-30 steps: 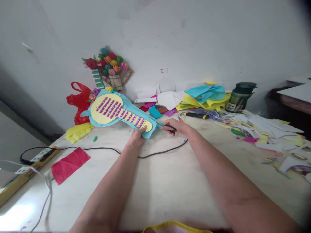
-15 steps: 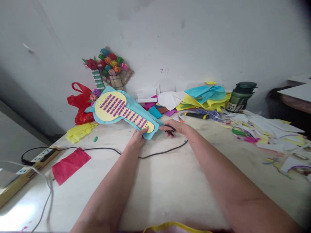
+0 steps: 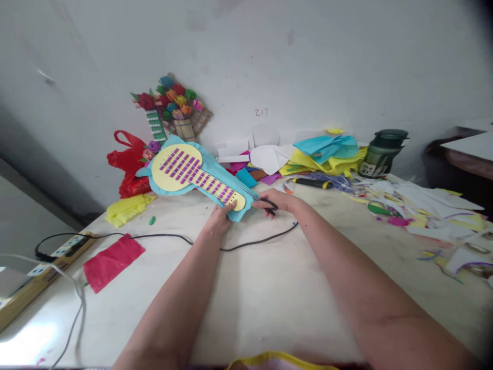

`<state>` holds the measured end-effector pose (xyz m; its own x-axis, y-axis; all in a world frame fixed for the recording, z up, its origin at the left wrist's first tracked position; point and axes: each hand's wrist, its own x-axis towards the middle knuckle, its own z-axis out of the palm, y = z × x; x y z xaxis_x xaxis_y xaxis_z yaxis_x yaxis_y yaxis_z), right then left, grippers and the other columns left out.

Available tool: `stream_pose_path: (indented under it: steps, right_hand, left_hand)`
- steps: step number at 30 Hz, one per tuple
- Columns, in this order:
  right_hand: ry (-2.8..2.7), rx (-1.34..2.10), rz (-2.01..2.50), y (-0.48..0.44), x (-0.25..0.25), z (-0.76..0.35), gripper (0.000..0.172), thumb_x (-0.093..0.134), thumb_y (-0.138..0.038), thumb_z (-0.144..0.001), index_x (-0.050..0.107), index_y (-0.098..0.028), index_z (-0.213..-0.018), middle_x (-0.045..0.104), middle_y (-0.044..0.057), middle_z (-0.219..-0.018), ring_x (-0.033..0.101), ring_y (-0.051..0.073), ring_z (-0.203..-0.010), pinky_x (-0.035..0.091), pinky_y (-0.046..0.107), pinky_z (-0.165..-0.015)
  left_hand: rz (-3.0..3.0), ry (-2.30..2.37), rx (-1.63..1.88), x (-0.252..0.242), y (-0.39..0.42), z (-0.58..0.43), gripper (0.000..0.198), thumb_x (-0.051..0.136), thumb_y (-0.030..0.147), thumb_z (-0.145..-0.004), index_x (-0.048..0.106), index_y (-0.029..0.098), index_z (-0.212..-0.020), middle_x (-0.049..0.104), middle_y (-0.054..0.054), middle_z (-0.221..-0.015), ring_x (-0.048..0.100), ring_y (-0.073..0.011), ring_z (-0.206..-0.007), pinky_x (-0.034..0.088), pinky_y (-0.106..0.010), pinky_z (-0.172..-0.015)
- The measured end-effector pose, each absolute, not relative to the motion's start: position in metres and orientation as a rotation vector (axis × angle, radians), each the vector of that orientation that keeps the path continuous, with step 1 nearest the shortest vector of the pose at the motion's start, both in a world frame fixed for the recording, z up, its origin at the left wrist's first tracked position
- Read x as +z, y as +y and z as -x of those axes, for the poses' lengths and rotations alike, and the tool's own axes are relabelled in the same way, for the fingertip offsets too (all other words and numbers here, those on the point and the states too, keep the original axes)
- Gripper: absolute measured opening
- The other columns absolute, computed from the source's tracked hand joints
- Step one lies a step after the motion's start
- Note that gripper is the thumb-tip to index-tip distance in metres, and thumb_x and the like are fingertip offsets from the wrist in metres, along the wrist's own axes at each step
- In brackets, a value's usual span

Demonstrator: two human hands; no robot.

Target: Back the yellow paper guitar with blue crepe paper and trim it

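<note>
My left hand (image 3: 221, 216) is closed on the narrow end of a guitar-shaped paper cutout (image 3: 175, 180), thumb on top. The cutout is pale yellow with rows of woven purple strips, and it is held tilted above the table. Light blue paper (image 3: 213, 164) backs it and sticks out past its edge all round. In my right hand (image 3: 279, 200) is a pair of black-handled scissors (image 3: 269, 204), fingers wrapped round the handles. The blades point up and left along the blue paper's right edge; how far apart they are cannot be made out.
A black cable (image 3: 254, 241) crosses the table to a power strip (image 3: 61, 252) at left. Red paper (image 3: 113, 262) lies nearby. Behind are paper flowers (image 3: 177, 100), coloured paper (image 3: 327, 154), a black-yellow tool (image 3: 311, 183) and a green bottle (image 3: 381, 154). Scraps (image 3: 427, 205) cover the right.
Almost nothing differs. The scissor handles look slightly closer together; both hands and the cutout keep nearly the same place.
</note>
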<state>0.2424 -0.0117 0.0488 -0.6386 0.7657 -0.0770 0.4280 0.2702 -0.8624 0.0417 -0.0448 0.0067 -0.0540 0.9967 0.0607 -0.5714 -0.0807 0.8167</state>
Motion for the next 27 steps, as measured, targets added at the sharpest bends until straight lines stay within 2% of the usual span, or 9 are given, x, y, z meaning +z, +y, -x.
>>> stream_pose_path:
  steps: [11,19,27]
  right_hand:
    - [-2.056,1.191,1.169,-0.0102,0.0468,-0.2393,0.032,0.07,-0.043,-0.061,0.052,-0.017,-0.064,0.042,-0.007,-0.038,0.038,0.005,-0.031,0.033,0.018,-0.03]
    - [-2.132,1.245,1.106,-0.0108,0.0483,-0.2393,0.036,0.065,-0.049,-0.067,0.05,-0.016,-0.066,0.05,-0.004,-0.044,0.045,0.007,-0.034,0.039,0.018,-0.034]
    - [-2.168,1.244,1.118,-0.0094,0.0498,-0.2381,0.044,0.065,-0.057,-0.063,0.051,-0.015,-0.066,0.054,-0.001,-0.049,0.05,0.009,-0.036,0.041,0.02,-0.035]
  left_hand:
    - [-0.798,0.74,1.521,0.0074,-0.0453,-0.04,0.048,0.072,0.008,-0.06,0.058,0.015,-0.106,0.065,-0.01,-0.105,0.058,-0.0267,-0.102,0.047,-0.041,-0.092]
    - [-0.806,0.745,1.497,0.0072,-0.044,-0.0375,0.046,0.072,0.007,-0.06,0.058,0.013,-0.105,0.065,-0.011,-0.106,0.059,-0.0262,-0.101,0.046,-0.041,-0.093]
    - [-0.852,0.737,1.403,0.0071,-0.0465,-0.0389,0.048,0.072,0.008,-0.061,0.058,0.012,-0.106,0.066,-0.011,-0.103,0.059,-0.027,-0.102,0.045,-0.041,-0.095]
